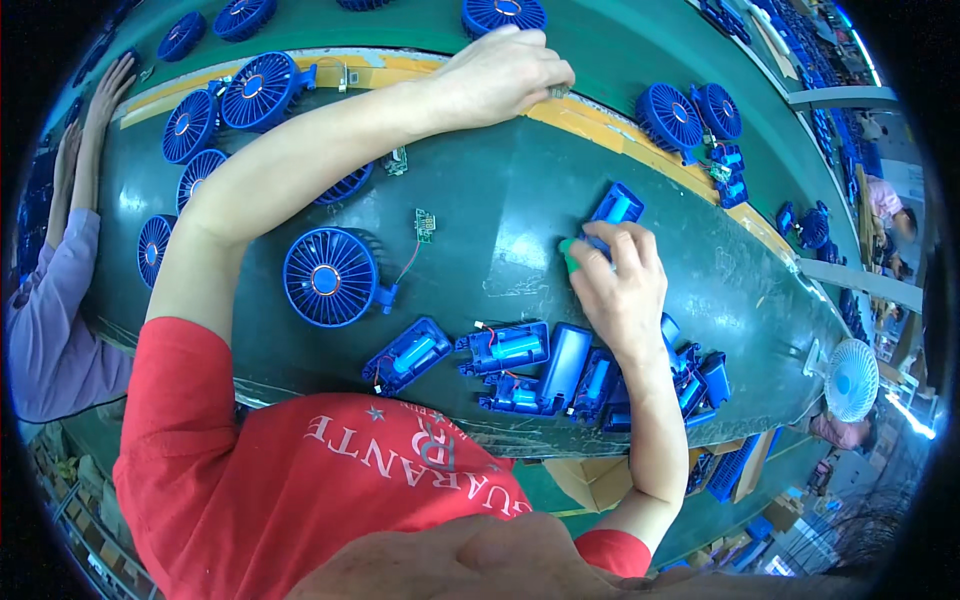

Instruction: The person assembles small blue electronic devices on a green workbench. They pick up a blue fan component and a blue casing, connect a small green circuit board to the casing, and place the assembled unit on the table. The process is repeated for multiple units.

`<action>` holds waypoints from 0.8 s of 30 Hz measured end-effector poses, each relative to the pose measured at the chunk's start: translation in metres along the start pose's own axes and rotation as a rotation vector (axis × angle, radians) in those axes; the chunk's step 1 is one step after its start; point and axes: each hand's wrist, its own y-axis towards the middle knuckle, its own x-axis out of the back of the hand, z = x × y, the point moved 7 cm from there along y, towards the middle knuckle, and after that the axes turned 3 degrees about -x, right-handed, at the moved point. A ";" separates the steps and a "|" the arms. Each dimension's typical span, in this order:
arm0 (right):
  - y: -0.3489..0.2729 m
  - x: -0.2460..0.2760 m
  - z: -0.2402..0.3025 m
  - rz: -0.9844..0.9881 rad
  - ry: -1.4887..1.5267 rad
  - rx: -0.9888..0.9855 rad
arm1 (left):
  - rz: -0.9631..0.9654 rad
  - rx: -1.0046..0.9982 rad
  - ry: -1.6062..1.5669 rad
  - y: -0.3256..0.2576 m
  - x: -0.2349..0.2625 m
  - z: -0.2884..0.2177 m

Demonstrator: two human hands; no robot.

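My left hand is stretched across the bench to the yellow-taped strip, fingers curled down and closed. A small object shows under the fingertips, too hidden to name. My right hand is closed around the near end of a blue handle housing that has a lighter blue cylindrical battery inside. Something green shows beside its fingers. Left of the middle lies a blue fan head, joined by thin wires to a small green circuit board. Another board lies just below my left forearm.
Several blue housings with batteries lie along the near edge. More fan heads sit at left, with others on the green belt. A small desk fan stands at right. A co-worker's arms reach in at left.
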 end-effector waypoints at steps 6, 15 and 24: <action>0.001 0.001 -0.015 -0.071 0.112 -0.159 | 0.099 0.047 -0.418 0.001 -0.014 -0.012; 0.009 0.005 -0.025 0.135 0.237 -0.288 | 0.218 0.097 -0.661 -0.002 -0.010 -0.027; 0.011 0.005 -0.027 0.020 0.062 -0.347 | 0.285 -0.009 -0.643 -0.003 -0.014 -0.049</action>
